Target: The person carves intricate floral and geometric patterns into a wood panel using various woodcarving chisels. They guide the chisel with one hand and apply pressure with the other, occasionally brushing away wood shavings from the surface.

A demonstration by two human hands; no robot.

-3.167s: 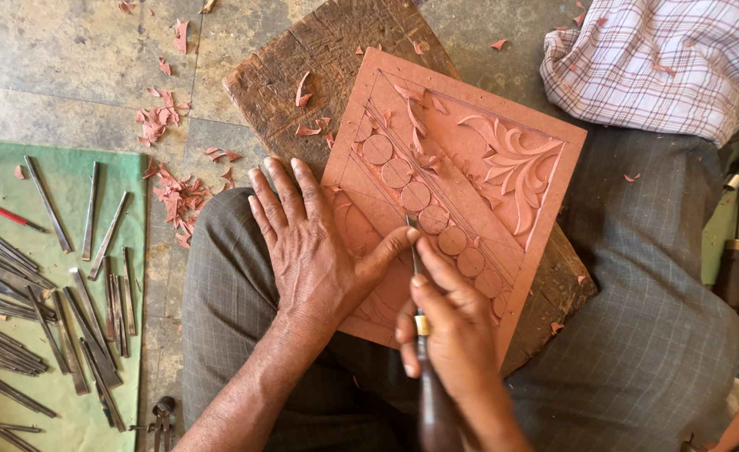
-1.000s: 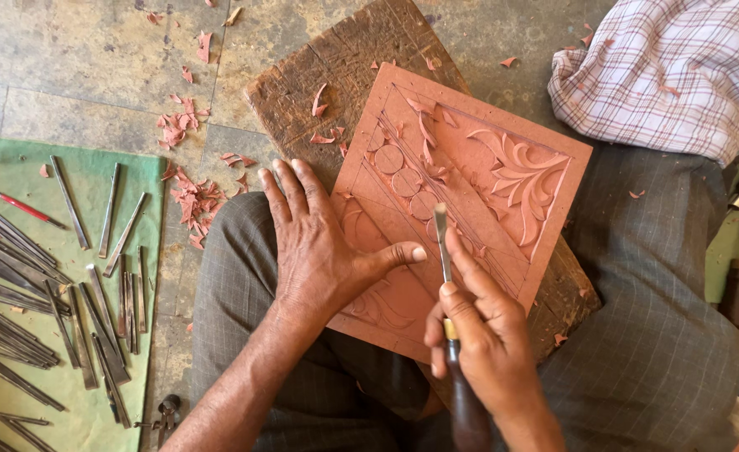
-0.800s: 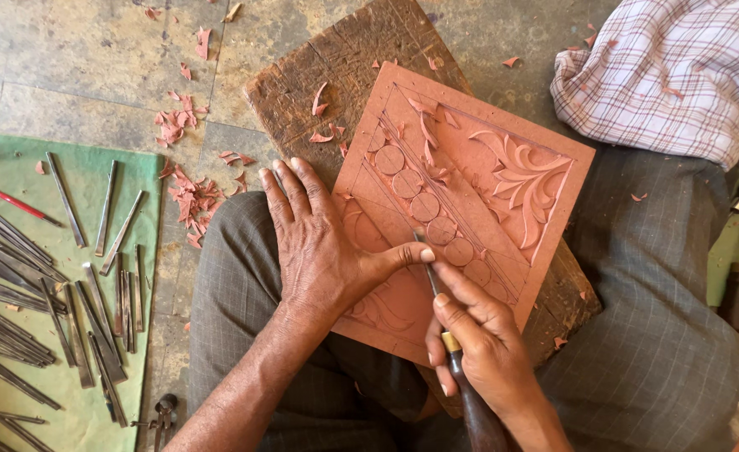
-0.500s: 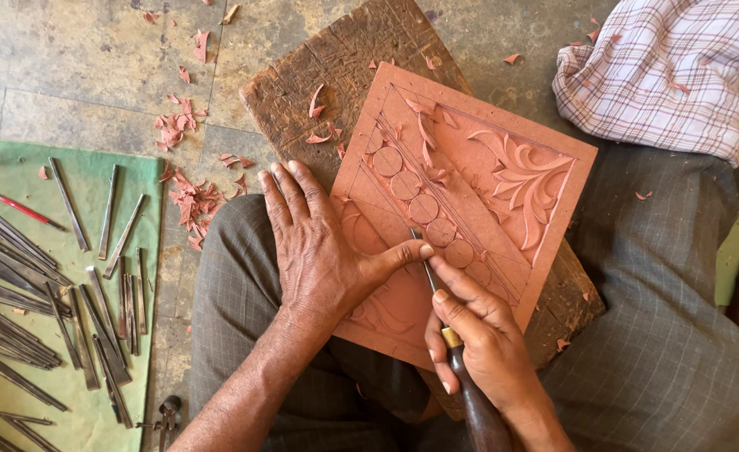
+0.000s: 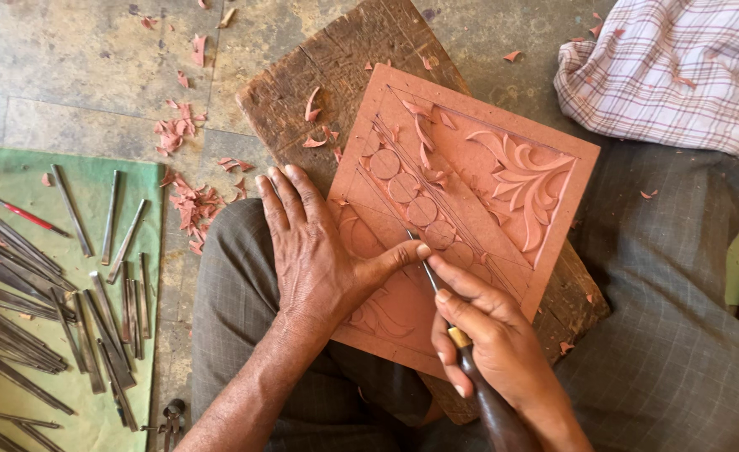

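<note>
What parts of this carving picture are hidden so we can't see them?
Head view, the only one:
- Chisel: its blade tip is too small to tell the shape; the right hand covers most of the handle.
- Carved panel: the left hand hides its lower left pattern.
- Tools on the green cloth: cut off by the left and bottom edges.

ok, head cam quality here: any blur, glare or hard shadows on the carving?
Head view: soft even daylight, no glare; carved panel sharp; left hand casts only a faint shadow; right hand and chisel crisp; metal tools on the green mat slightly softer at the frame edge.
</note>
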